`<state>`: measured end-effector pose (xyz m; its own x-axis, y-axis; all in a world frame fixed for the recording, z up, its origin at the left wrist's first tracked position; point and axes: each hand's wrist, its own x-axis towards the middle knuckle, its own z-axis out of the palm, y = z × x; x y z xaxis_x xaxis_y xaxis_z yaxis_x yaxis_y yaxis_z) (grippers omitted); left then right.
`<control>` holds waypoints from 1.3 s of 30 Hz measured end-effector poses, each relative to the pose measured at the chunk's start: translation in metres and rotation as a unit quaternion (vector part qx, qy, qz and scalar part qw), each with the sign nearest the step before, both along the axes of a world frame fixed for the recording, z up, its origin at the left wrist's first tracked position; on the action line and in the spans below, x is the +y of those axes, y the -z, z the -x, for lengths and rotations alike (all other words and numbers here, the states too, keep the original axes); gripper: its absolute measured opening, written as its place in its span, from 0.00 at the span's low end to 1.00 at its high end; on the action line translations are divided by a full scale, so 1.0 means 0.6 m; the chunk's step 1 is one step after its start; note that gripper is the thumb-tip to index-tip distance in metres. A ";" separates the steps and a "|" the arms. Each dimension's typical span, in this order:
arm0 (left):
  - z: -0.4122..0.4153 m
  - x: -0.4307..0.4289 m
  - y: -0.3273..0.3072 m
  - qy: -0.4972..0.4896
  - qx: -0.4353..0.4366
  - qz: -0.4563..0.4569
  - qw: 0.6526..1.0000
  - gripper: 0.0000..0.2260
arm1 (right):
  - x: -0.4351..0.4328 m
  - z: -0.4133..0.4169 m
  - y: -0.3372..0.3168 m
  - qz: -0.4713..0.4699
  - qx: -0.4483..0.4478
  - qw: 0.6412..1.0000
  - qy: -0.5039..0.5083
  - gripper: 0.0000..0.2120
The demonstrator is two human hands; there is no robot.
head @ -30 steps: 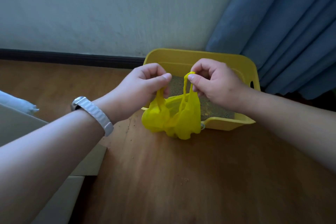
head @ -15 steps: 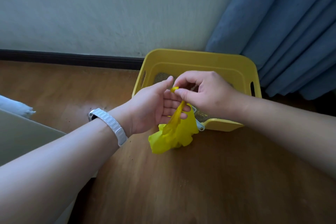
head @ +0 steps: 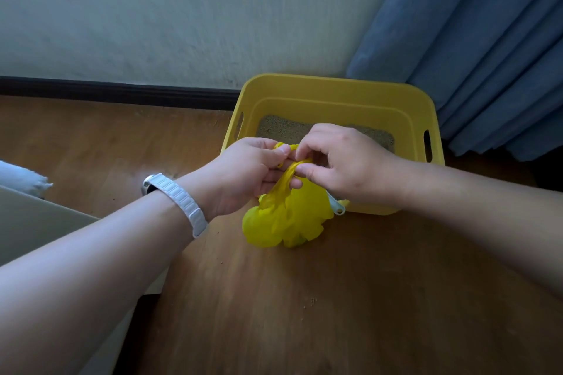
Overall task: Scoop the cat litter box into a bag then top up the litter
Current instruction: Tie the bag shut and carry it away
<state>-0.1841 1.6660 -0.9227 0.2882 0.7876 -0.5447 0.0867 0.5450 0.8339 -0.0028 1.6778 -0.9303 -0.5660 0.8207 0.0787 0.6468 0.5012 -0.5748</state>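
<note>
A small yellow plastic bag (head: 286, 221) rests bunched on the wooden floor, just in front of the yellow litter box (head: 338, 91). My left hand (head: 246, 173) and my right hand (head: 341, 158) meet above the bag, each pinching its twisted handles, which loop between my fingertips. The box stands against the wall and holds grey-brown litter (head: 283, 131), partly hidden behind my hands. A pale scoop handle (head: 336, 207) pokes out at the box's front rim, beside the bag.
A blue curtain (head: 487, 49) hangs right of the box. A dark baseboard (head: 115, 91) runs along the wall. A pale flat box (head: 36, 222) and a white bag end (head: 21, 178) sit at the left. Litter grains dot the floor (head: 310, 301).
My hands, first apart and each lifting one handle, came together over the bag. The handles are now crossed and looped between my fingers, and the bag has settled lower on the floor.
</note>
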 end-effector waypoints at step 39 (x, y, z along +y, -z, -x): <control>0.010 -0.015 0.025 0.206 0.338 -0.459 0.796 0.06 | 0.027 -0.021 0.019 0.462 0.123 0.876 0.052 0.10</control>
<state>-0.1903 1.6570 -0.9376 0.5100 0.8577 0.0654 0.6977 -0.4568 0.5519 0.0099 1.6938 -0.9418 -0.5442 0.6439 -0.5379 0.4602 -0.3069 -0.8330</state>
